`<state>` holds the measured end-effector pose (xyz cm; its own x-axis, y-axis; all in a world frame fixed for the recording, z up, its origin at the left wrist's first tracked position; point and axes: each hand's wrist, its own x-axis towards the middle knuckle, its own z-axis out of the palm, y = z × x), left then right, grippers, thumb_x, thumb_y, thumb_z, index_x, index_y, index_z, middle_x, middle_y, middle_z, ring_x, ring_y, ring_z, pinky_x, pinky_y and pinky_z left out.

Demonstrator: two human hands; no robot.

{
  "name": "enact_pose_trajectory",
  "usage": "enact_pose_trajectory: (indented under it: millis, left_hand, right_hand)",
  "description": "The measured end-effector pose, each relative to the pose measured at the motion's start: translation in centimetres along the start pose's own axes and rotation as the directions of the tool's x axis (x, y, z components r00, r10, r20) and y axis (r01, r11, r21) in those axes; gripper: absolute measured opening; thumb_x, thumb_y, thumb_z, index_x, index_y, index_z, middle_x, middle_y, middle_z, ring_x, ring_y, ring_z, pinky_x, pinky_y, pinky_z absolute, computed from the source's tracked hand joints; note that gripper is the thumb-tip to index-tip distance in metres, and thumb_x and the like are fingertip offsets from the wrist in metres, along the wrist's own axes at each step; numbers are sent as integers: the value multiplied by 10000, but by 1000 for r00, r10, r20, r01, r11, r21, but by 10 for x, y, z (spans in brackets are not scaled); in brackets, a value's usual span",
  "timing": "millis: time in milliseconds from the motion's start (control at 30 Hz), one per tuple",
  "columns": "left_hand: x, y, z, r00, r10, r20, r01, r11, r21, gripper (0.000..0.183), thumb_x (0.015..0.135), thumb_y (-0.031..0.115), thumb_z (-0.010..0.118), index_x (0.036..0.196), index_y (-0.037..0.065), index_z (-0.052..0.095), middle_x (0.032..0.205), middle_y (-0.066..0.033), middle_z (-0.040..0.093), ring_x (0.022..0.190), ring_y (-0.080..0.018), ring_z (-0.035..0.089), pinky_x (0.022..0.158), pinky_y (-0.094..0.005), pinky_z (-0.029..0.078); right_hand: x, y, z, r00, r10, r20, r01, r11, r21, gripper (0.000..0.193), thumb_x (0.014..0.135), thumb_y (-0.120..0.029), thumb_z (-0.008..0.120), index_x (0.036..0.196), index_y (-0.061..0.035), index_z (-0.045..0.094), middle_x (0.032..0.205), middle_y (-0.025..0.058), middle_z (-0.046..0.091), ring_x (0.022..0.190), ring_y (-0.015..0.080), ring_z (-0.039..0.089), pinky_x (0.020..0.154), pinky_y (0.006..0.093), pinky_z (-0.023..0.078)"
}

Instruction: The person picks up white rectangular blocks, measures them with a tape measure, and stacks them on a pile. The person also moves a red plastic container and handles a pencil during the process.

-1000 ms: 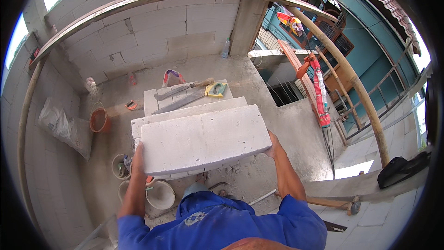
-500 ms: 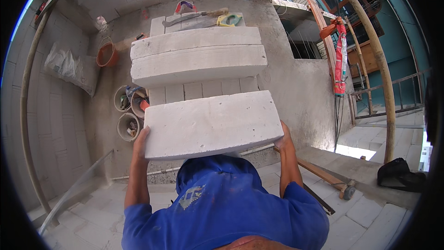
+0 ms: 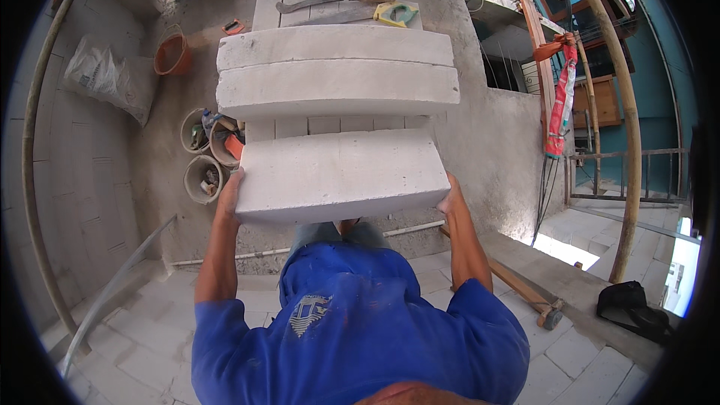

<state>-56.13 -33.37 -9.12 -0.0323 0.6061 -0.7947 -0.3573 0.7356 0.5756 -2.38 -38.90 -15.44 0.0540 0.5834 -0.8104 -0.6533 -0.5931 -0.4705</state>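
A long white lightweight concrete block [image 3: 343,172] is held level in front of my body. My left hand [image 3: 231,192] clasps its left end, and my right hand [image 3: 451,196] clasps the right end. The thumbs show at the ends; the other fingers are mostly hidden. Just beyond lies a stack of similar blocks, with two long blocks [image 3: 337,84] side by side on top of a lower layer [image 3: 292,127]. At the stack's far end rest a machete [image 3: 330,1] with a wooden handle and a handsaw with a yellow grip [image 3: 395,14].
Left of the stack stand several buckets with tools and scraps, one bucket [image 3: 202,180] nearest me. Farther off are an orange bucket [image 3: 172,55] and a white sack [image 3: 112,79]. On the right are a bamboo pole [image 3: 626,120], a floor opening [image 3: 510,67], a wooden bar [image 3: 517,285] and a black bag [image 3: 634,311].
My hands have brought the held block a little closer to my body and turned it more level. The view has shifted slightly, and my legs now show below the block.
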Motion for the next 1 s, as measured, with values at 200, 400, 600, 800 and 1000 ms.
enact_pose_trajectory:
  millis: [200,400,600,800,1000]
  left_hand:
    - [36,30,0,993,-112,-20,113,993,42,558,934,378,559,1349,6,532,1247,-173,642,1102,-295,647,957,-396,499]
    - [57,54,-4,969,-239,56,240,971,-5,585,961,378,458,1374,-36,480,1269,-215,625,1105,-320,653,978,-430,516]
    - [44,91,17,982,-135,133,145,987,-72,753,981,601,416,1422,-8,456,1353,-207,578,1229,-376,569,1052,-518,436]
    - [46,100,30,998,-49,31,39,964,262,818,964,629,484,1549,88,299,1542,-200,368,1379,-424,401,1070,-647,344]
    - [54,86,30,996,90,-19,-75,915,397,797,968,608,507,1538,83,320,1517,-170,406,1370,-348,420,1061,-574,380]
  right_hand:
    - [18,-3,12,998,-8,-68,7,1000,-16,550,942,-369,555,1356,-7,542,1305,188,608,1125,346,619,922,549,503]
    - [1,-24,43,983,24,-185,-32,999,-42,579,993,-528,461,1327,-66,560,1297,136,604,1120,324,602,895,513,510]
    - [-18,-58,87,987,-39,-157,-14,946,-324,800,942,-764,337,1303,-88,566,1063,125,660,881,242,640,675,419,542]
    - [-6,-72,123,961,-157,-229,23,868,-497,852,911,-814,315,1095,-52,647,809,82,646,641,180,617,515,318,524]
    - [-4,-64,113,965,-136,-226,18,887,-461,897,880,-856,307,1144,-62,631,887,113,651,726,232,624,648,412,522]
